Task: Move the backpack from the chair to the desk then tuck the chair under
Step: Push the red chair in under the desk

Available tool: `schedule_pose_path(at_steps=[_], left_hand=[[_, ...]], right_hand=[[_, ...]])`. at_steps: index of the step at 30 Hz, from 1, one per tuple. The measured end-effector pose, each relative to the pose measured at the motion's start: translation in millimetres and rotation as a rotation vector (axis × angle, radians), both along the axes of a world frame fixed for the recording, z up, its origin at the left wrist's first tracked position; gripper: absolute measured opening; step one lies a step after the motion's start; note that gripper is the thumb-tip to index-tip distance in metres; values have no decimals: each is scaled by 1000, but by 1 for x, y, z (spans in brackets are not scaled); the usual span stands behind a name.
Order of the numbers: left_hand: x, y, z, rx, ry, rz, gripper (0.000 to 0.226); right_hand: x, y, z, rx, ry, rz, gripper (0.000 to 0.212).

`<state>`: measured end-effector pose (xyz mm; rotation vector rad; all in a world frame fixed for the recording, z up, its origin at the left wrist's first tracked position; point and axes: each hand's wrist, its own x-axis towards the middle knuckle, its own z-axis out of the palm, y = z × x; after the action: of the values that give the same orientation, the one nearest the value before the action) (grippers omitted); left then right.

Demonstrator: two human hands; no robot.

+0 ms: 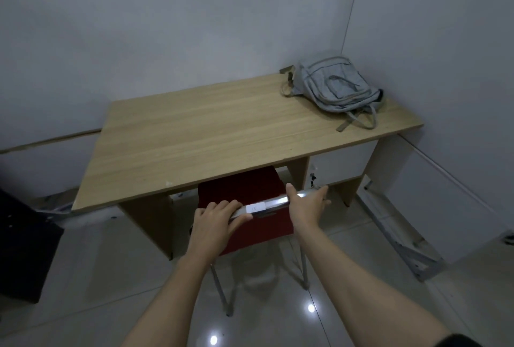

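head view: one camera, looking down
backpack (335, 88): lies slumped at the desk's (211, 129) far right corner; soft, looks light
chair (250, 205): red seat partly under the desk's near edge; stiff frame, likely slides easily on glossy tile
left hand (215, 218): fingers wrapped over the chair's metal top rail (271, 202)
right hand (307, 202): clasped on that rail's right end
room: pale walls, corner behind the desk

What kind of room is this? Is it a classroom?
Probably not a classroom; it looks like a small, plain study corner or office. There is one wooden desk against bare walls, a backpack lying on it, and a red chair partly under it.
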<state>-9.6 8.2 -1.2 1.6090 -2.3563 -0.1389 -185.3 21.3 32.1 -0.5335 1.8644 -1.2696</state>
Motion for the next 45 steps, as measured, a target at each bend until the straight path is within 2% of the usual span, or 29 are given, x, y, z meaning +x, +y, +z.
schedule_pose_path(at_steps=[2,4,8,11,13,16,19,22,26,28,34,40,45], left_hand=[[-4,-12,2,30,0,9,80],[-4,-22,3,43,-1,18,83],[-3,-33,2,69,32,52,71],[5,-33,3,127,77,11,66],[13,-29,2,115,113,40,59],[22,-20,-3,76,271,151,37],[25,-17,-8,143,379,132,42],[25,-22,-9,163,344,103,57],[29,-46,3,181,328,121,33],[33,-64,12,186,291,107,29],[47,-115,27,161,259,86,30],[64,-140,29,180,268,55,51],[68,-144,24,168,253,25,43]], right_hand=[[-7,-8,3,9,23,65,92],[-14,-13,1,13,138,163,89],[-16,-17,-11,57,636,454,65],[-20,-25,-12,51,808,643,52],[-28,-31,-12,7,803,716,47],[-34,-32,-16,-58,780,771,41],[-32,-34,-21,-78,791,781,35],[-32,-43,-22,-90,798,792,31],[-24,-70,-18,-133,795,776,31],[-18,-87,-16,-161,810,766,33],[-5,-135,-7,-195,848,726,37],[10,-153,-7,-196,844,676,37],[11,-155,-10,-212,840,657,36]])
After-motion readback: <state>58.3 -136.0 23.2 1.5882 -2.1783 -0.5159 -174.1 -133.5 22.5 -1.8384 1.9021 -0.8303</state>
